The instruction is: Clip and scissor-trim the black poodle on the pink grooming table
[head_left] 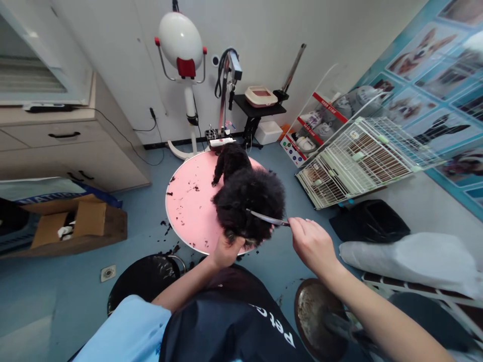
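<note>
A small black fluffy dog stands on a round pink grooming table, its head toward me. My left hand cups the dog under its chin, fingers closed into the fur. My right hand is closed on a pair of scissors, whose blades lie across the fur on the dog's head. Black fur clippings are scattered on the pink tabletop.
A white dryer on a stand and a grooming arm stand behind the table. A wire cage sits at right, a cardboard box at left, a black bin near me. Clippings litter the blue floor.
</note>
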### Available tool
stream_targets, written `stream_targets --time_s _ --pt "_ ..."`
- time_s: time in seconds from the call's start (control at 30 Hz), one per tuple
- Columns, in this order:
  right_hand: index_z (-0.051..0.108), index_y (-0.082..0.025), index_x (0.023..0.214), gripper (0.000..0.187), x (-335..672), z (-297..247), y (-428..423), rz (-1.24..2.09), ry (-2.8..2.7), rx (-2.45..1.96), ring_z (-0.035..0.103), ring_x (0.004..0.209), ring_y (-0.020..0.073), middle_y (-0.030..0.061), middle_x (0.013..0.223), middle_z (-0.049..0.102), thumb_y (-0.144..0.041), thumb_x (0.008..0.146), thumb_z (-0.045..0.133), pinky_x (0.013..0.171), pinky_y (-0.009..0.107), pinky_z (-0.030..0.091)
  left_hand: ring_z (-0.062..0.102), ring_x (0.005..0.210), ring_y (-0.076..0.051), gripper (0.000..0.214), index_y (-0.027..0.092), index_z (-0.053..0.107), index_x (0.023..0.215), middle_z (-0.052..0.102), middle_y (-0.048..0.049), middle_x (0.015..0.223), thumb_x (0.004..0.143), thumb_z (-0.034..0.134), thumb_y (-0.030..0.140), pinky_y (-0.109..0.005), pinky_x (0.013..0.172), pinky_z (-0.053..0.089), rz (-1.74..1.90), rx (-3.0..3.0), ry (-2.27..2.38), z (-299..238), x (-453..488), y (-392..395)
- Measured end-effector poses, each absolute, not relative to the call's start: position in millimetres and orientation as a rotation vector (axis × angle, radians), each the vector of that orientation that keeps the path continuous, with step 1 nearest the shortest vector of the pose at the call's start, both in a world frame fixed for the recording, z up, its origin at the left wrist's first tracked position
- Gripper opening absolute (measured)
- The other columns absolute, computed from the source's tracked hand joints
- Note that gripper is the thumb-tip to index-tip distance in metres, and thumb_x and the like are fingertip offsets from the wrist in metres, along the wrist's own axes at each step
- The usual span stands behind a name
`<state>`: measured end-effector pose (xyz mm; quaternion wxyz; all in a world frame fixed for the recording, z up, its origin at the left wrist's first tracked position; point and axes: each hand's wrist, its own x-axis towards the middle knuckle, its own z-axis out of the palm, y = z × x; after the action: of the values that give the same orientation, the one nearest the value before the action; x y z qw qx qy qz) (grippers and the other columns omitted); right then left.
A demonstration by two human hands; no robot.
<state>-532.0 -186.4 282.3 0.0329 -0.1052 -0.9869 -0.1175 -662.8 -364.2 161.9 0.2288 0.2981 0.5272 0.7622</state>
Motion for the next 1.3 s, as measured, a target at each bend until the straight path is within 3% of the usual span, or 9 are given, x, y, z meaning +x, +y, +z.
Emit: stream_targets --time_s 0.13,0.23,0.37,0.43,0.53,0.7,1.03,1.2,1.3 --pt "0.062 -0.014 0.109 0.033 -534 289 -192 -0.302 -3.051 -0.381 0.060 0.088 0.0243 0.0142 0.096 0.067 -0.007 0.091 0.036 0.094 0.040 0.040 0.073 0.081 -0.023 0.046 0.012 0.073 0.094 0.076 -0.0129 0.088 0.083 0.062 0.055 -0.036 0.076 0.062 2.097 0.773 1.431 151 -661 -361" --pt "0.061 -0.015 0.107 0.031 -530 300 -193 0.149 -3.170 -0.327 0.062 0.088 0.0235 0.0145 0.098 0.068 -0.007 0.088 0.038 0.087 0.038 0.045 0.072 0.077 -0.023 0.043 0.011 0.072 0.090 0.075 -0.0135 0.084 0.084 0.063 0.053 -0.035 0.071 0.062 2.101 0.762 1.407 147 -660 -360" --pt "0.060 -0.017 0.101 0.019 -510 308 -176 1.737 -3.258 -0.300 0.066 0.077 0.0182 0.0073 0.088 0.070 -0.026 0.084 0.061 0.070 0.030 0.053 0.072 0.082 -0.024 0.039 0.011 0.072 0.093 0.076 -0.0140 0.088 0.086 0.061 0.048 -0.037 0.079 0.061 2.127 0.812 1.443 145 -661 -361" --pt "0.061 -0.016 0.101 0.040 -499 303 -161 2.564 -2.895 -0.421 0.067 0.067 0.0161 0.0060 0.081 0.071 -0.040 0.073 0.075 0.061 0.026 0.053 0.072 0.082 -0.024 0.038 0.012 0.072 0.093 0.076 -0.0128 0.087 0.088 0.058 0.046 -0.035 0.080 0.060 2.150 0.857 1.474 145 -662 -362" --pt "0.063 -0.013 0.103 0.063 -497 287 -145 3.079 -2.320 -0.516 0.068 0.060 0.0151 0.0081 0.080 0.073 -0.048 0.057 0.088 0.053 0.022 0.052 0.071 0.074 -0.021 0.035 0.014 0.071 0.084 0.074 -0.0088 0.077 0.092 0.052 0.042 -0.030 0.073 0.059 2.147 0.964 1.521 144 -662 -362" --pt "0.066 -0.012 0.104 0.063 -520 274 -147 3.217 -2.000 -0.416 0.072 0.064 0.0168 0.0116 0.085 0.076 -0.043 0.055 0.091 0.058 0.022 0.054 0.056 0.050 -0.013 0.042 0.016 0.061 0.061 0.059 -0.0029 0.053 0.093 0.048 0.041 -0.022 0.049 0.049 2.104 1.040 1.567 135 -660 -362" --pt "0.065 -0.013 0.109 0.062 -520 282 -153 3.122 -2.115 -0.557 0.071 0.068 0.0151 0.0091 0.088 0.074 -0.040 0.059 0.090 0.062 0.022 0.054 0.062 0.063 -0.017 0.036 0.017 0.064 0.070 0.065 -0.0065 0.064 0.092 0.048 0.041 -0.032 0.066 0.056 2.045 1.107 1.528 125 -657 -352" --pt "0.065 -0.013 0.106 0.053 -525 284 -158 3.090 -2.245 -0.729 0.069 0.062 0.0130 0.0068 0.081 0.073 -0.034 0.064 0.088 0.058 0.020 0.054 0.063 0.065 -0.017 0.030 0.017 0.064 0.071 0.067 -0.0065 0.067 0.092 0.047 0.031 -0.033 0.067 0.057 2.065 1.209 1.511 128 -659 -348" --pt "0.064 -0.013 0.108 0.061 -524 288 -160 3.047 -2.228 -0.662 0.070 0.067 0.0150 0.0082 0.086 0.073 -0.041 0.060 0.089 0.061 0.023 0.054 0.067 0.076 -0.019 0.020 0.017 0.069 0.084 0.072 -0.0078 0.078 0.089 0.052 0.025 -0.036 0.076 0.058 2.085 1.230 1.535 125 -659 -345"
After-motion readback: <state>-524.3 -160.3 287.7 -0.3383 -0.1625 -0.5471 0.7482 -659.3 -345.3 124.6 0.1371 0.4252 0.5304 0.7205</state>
